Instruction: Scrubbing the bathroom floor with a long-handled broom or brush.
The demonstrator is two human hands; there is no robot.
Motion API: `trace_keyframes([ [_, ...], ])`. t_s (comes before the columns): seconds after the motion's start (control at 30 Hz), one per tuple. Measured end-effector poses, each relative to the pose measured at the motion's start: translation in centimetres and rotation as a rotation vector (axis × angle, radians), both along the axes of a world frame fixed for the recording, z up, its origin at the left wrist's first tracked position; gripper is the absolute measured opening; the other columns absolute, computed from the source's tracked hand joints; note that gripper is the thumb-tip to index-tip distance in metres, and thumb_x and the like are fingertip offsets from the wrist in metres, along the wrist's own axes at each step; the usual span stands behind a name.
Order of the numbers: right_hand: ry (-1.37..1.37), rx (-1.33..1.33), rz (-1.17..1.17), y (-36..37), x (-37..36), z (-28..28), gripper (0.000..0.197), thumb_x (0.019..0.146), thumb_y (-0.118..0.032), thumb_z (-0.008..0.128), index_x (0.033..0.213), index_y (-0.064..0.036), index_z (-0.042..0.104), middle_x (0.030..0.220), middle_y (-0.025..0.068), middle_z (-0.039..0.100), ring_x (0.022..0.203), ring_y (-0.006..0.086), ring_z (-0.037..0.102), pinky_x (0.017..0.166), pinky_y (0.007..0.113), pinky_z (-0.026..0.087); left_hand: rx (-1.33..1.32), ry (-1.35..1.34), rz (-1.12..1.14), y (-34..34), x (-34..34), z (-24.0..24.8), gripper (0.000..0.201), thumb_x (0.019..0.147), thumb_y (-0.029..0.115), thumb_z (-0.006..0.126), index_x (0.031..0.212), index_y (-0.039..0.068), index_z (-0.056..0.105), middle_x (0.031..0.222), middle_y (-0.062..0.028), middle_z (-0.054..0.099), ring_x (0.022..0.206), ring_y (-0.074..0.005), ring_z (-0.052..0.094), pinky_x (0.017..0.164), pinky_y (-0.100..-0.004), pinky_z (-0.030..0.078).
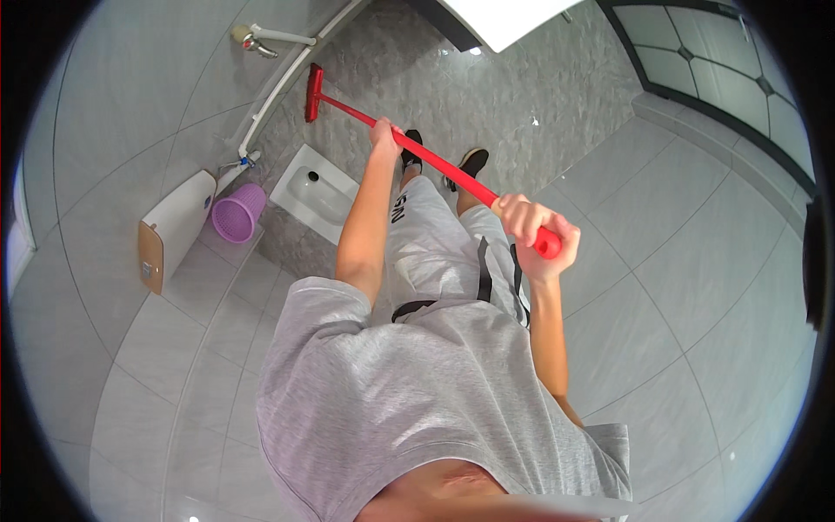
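A long-handled red broom (435, 163) slants from near my waist away to the far left. Its narrow red head (314, 92) is at the grey floor close to the foot of the left wall. My left hand (385, 133) is closed around the handle partway down. Nearer to me, my right hand (539, 230) grips the upper end, and the round red tip of the handle shows between its fingers. The fine detail of the broom head is too small to make out.
A white squat toilet (300, 184) is set in the floor left of my feet. Beside it stand a purple basket (238, 214) and a white cistern (178, 217). A white pipe (277, 96) and a tap (258, 45) run along the wall. A white-topped cabinet (504, 19) juts in ahead; a dark-framed panel (696, 70) stands far right.
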State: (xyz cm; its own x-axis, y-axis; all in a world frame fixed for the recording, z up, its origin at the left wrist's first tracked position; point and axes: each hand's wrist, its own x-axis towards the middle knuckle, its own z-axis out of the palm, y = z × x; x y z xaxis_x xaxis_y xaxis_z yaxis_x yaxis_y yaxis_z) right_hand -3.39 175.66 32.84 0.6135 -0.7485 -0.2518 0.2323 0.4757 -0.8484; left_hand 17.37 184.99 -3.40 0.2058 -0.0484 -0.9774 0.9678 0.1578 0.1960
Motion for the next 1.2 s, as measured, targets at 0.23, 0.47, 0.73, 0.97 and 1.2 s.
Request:
trace_keyframes([
  [0.23,0.083,-0.048,-0.129,-1.5,-11.2,3.3,0.043,0.086,-0.035,0.027,0.053,-0.0085,0.036,0.053,0.0064,0.04,0.059,0.0238,0.039,0.08,0.044,0.037,0.01,0.017,-0.439,-6.6,-14.3,-0.9,0.014,0.089,0.019,0.049,0.085,0.006,0.047,0.059,-0.0075,0.048,0.044,-0.0215,0.049,0.035,-0.0359,0.038],
  [0.47,0.259,-0.135,-0.35,-3.2,-23.5,9.7,0.043,0.088,-0.034,0.025,0.053,-0.0109,0.036,0.05,0.0031,0.035,0.059,0.0217,0.037,0.082,0.041,0.035,-0.134,0.199,-0.61,-14.9,-31.0,3.7,0.008,0.086,0.009,0.052,0.092,0.005,0.048,0.07,-0.0089,0.051,0.054,-0.0212,0.052,0.047,-0.0368,0.048],
  [0.73,-0.061,-0.22,-0.481,-5.5,-33.4,7.3,0.045,0.086,-0.036,0.026,0.052,-0.0088,0.036,0.047,0.0046,0.038,0.052,0.0225,0.035,0.063,0.041,0.032,-0.13,0.061,-0.669,-18.9,-35.1,6.8,0.007,0.081,0.009,0.052,0.079,0.009,0.046,0.063,-0.0056,0.047,0.053,-0.0182,0.049,0.049,-0.0309,0.046],
  [0.97,-0.058,-0.131,-0.579,-6.3,-36.1,-0.8,0.041,0.085,-0.034,0.027,0.055,-0.0077,0.035,0.054,0.0064,0.039,0.058,0.0227,0.037,0.07,0.042,0.035,0.065,0.074,-0.819,-23.5,-33.8,-0.1,0.01,0.088,0.015,0.047,0.09,0.008,0.04,0.062,-0.0079,0.047,0.053,-0.0201,0.049,0.05,-0.0349,0.046],
  [1.2,0.066,-0.121,-0.786,-3.5,-44.4,6.0,0.04,0.084,-0.033,0.027,0.056,-0.0068,0.037,0.054,0.0071,0.04,0.059,0.0221,0.036,0.07,0.039,0.034,-0.116,0.333,-1.118,-21.9,-48.8,0.1,0.009,0.089,0.014,0.047,0.086,0.008,0.042,0.062,-0.0086,0.047,0.052,-0.0213,0.048,0.049,-0.0346,0.046],
])
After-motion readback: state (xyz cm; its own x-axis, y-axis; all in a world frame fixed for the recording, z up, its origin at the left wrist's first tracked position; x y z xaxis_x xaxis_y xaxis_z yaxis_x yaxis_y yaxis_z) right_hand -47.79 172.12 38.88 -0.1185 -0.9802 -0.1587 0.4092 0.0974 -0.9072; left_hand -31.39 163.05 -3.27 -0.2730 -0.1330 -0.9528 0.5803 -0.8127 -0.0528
